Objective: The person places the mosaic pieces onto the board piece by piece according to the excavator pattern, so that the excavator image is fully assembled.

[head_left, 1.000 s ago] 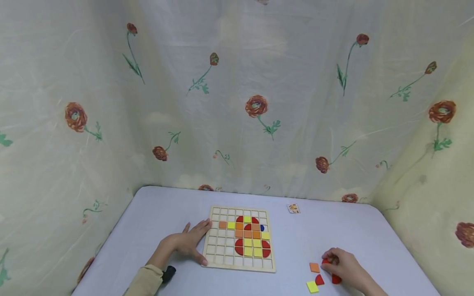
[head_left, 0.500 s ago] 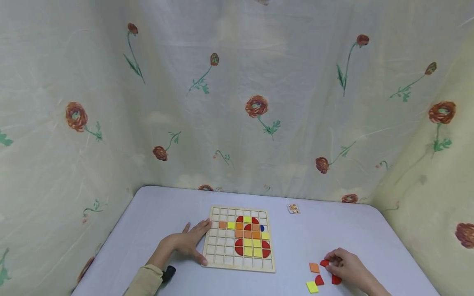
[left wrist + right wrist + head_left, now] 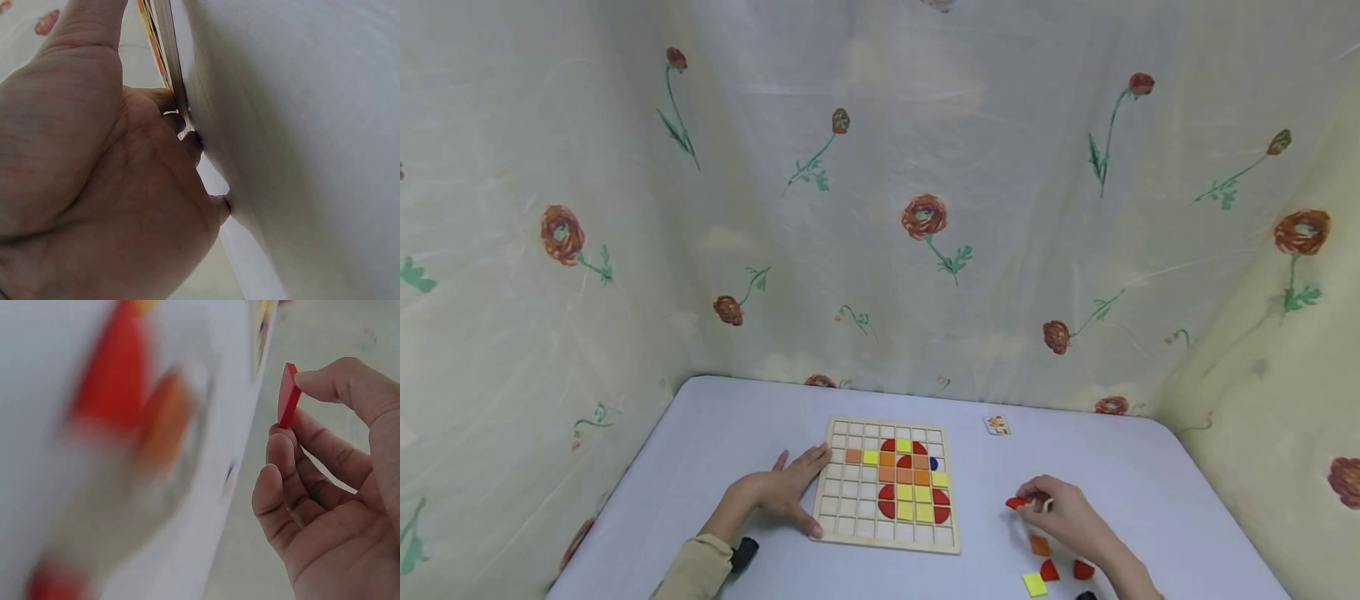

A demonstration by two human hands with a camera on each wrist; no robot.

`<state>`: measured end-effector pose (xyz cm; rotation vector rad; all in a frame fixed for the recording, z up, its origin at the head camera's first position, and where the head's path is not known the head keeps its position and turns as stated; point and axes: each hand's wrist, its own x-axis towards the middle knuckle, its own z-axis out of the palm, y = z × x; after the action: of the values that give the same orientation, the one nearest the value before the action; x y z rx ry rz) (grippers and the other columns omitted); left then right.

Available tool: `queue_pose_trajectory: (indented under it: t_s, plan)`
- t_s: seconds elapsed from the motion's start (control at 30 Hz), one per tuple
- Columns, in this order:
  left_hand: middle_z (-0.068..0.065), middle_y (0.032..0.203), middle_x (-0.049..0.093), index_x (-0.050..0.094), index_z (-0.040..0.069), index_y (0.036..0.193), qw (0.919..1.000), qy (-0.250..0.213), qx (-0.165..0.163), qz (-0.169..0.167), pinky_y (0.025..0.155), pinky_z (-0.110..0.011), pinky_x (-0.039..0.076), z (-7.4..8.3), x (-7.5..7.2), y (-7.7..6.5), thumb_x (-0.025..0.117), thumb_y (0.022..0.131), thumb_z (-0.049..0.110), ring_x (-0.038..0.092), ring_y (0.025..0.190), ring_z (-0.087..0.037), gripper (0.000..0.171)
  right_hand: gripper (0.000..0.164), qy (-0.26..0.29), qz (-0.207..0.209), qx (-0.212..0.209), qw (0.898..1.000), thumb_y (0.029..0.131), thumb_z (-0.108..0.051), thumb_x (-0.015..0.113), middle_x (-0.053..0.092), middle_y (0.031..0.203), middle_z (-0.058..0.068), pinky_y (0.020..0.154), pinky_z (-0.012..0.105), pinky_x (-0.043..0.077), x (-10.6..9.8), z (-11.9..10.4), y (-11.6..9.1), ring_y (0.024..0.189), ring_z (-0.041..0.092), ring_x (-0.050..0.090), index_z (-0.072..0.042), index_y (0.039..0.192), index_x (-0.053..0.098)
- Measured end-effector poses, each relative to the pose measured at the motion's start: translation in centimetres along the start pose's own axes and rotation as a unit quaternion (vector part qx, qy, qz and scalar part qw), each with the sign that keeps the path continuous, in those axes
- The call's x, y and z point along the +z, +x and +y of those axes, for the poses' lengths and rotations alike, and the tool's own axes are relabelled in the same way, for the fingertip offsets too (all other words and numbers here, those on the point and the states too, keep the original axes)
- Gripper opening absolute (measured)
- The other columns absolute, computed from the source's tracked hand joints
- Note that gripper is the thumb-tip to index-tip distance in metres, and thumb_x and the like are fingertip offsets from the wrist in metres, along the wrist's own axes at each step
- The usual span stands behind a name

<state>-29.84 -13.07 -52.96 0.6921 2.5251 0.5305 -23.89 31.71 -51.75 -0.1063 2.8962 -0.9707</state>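
A wooden grid board lies on the table, bearing red, yellow and orange tiles and one blue piece, mostly in its right half. Spread along the board's left edge is my left hand, its thumb at the near corner and its fingers further up; the left wrist view shows the fingertips down by the board's side. Between thumb and fingertips, my right hand pinches a red rounded tile. That hand is over the table, to the right of the board.
Beneath the right forearm and beside it lie an orange square tile, a yellow square tile and two red rounded tiles. A small picture card lies behind, right of the board. Flowered curtains enclose the table.
My right hand has picked up a red tile from the loose pieces and carried it left and away from me, toward the board. The left hand keeps its place at the board's edge.
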Motion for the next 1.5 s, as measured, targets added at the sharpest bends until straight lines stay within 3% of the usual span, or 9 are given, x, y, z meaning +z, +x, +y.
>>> queue_pose_trajectory:
  t_s: [0.2, 0.4, 0.53, 0.63, 0.93, 1.5]
  plan:
    - [-0.007, 0.164, 0.004, 0.010, 0.010, 0.156, 1.0000, 0.002, 0.003, 0.001, 0.119, -0.060, -0.001, -0.3, 0.0, 0.2, 0.080, 0.066, 0.059, 0.002, 0.152, -0.027, 0.124, 0.018, 0.006, -0.019, -0.075, 0.997, 0.082, -0.018, 0.075, 0.065, 0.092, -0.005, 0.063, 0.021, 0.047, 3.2, -6.2, 3.8, 0.080, 0.012, 0.054, -0.014, 0.099, 0.070]
    - [-0.008, 0.164, 0.004, 0.011, 0.009, 0.156, 0.9999, 0.002, 0.011, 0.004, 0.118, -0.061, 0.000, -0.4, 0.2, 0.1, 0.079, 0.067, 0.059, 0.003, 0.151, -0.028, 0.123, 0.018, -0.005, -0.060, -0.167, 0.984, 0.087, -0.024, 0.072, 0.064, 0.092, -0.004, 0.064, 0.021, 0.046, 7.4, -11.5, 7.4, 0.078, 0.010, 0.053, -0.012, 0.101, 0.072]
    - [-0.011, 0.164, 0.004, 0.011, 0.006, 0.155, 0.9998, -0.003, 0.020, 0.002, 0.118, -0.062, 0.000, -0.1, 0.0, -0.2, 0.080, 0.068, 0.057, 0.003, 0.151, -0.030, 0.122, 0.019, -0.008, -0.070, -0.205, 0.976, 0.087, -0.022, 0.072, 0.066, 0.094, 0.000, 0.065, 0.021, 0.048, 10.1, -14.3, 9.3, 0.077, 0.010, 0.054, -0.010, 0.101, 0.072]
    - [-0.011, 0.164, 0.004, 0.010, 0.006, 0.155, 0.9998, 0.002, 0.021, 0.002, 0.118, -0.062, 0.000, 0.1, 0.0, -0.3, 0.079, 0.069, 0.056, 0.003, 0.151, -0.030, 0.121, 0.020, -0.016, -0.068, -0.209, 0.976, 0.087, -0.021, 0.072, 0.068, 0.097, 0.002, 0.069, 0.022, 0.049, 11.6, -16.0, 10.4, 0.078, 0.010, 0.054, -0.008, 0.103, 0.072]
    - [-0.008, 0.164, 0.004, 0.010, 0.009, 0.156, 0.9997, 0.014, 0.022, 0.003, 0.118, -0.062, 0.001, -0.4, 0.1, 0.0, 0.078, 0.068, 0.059, 0.003, 0.151, -0.028, 0.121, 0.019, -0.040, -0.071, -0.196, 0.977, 0.089, -0.017, 0.069, 0.064, 0.098, 0.004, 0.073, 0.025, 0.052, 14.7, -17.7, 12.5, 0.081, 0.011, 0.057, -0.006, 0.105, 0.072]
    - [-0.011, 0.164, 0.003, 0.011, 0.006, 0.155, 0.9996, 0.014, 0.026, 0.005, 0.117, -0.064, 0.001, 0.0, -0.2, -0.4, 0.080, 0.070, 0.055, 0.003, 0.151, -0.030, 0.120, 0.015, -0.026, -0.107, -0.188, 0.976, 0.088, -0.014, 0.069, 0.066, 0.097, 0.001, 0.084, 0.030, 0.053, 14.8, -18.5, 13.3, 0.088, 0.013, 0.056, -0.010, 0.102, 0.073]
